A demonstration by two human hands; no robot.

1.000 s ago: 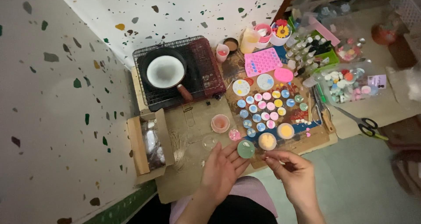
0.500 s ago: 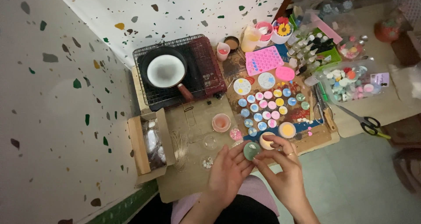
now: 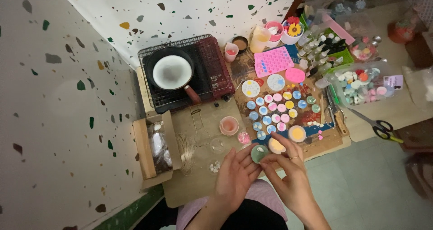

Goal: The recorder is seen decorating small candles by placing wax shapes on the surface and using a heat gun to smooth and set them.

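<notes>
My left hand [image 3: 234, 176] and my right hand [image 3: 288, 176] meet low in the view, both with fingertips on a small round pale green disc [image 3: 259, 153] held between them. The right hand wears a ring. Just beyond the fingers lie a round orange-cream piece [image 3: 276, 146] and a yellow one [image 3: 297, 133] on brown cardboard [image 3: 203, 122]. Further up sit several small round pastel pieces [image 3: 275, 108] in rows, in blue, pink and yellow.
A black pan with white contents [image 3: 172, 71] sits on a portable stove [image 3: 212, 72]. A pink cup [image 3: 229, 125], a pink mould [image 3: 273, 61], small bottles [image 3: 322, 54], a clear box of pieces [image 3: 361, 83], scissors [image 3: 381, 127] and an open cardboard box [image 3: 155, 149] surround the work area.
Both hands have come together around the green disc; a second ago they were apart, with the disc lying on the cardboard near the left fingers.
</notes>
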